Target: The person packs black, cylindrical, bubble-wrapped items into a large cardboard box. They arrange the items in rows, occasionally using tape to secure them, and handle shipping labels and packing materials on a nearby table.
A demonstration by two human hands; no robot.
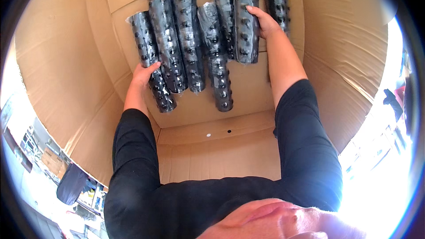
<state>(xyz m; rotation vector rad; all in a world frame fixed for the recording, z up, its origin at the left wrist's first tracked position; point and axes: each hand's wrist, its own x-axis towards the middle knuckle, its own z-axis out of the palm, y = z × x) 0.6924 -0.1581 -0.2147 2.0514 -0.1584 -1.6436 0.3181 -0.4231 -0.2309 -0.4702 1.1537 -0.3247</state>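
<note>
Several black foam rollers with raised knobs, wrapped in clear plastic film, lie side by side inside a large cardboard box [195,110]. My left hand [143,73] is closed on the leftmost foam roller [145,40], with its thumb over the top and its other fingers hidden along the outer side. Further right and higher up, my right hand [265,22] grips another wrapped foam roller [246,31] by its right side, thumb on top. Between my hands lie more rollers, among them a central roller [220,84] that reaches nearest to me.
A partly hidden roller [277,4] lies beyond my right wrist, near the right wall [345,40]. The tall left wall [66,62] curves around my left arm. A white dot [208,135] and a black dot [229,131] mark the near cardboard. Outside, a dark bag-like object [71,183] shows lower left.
</note>
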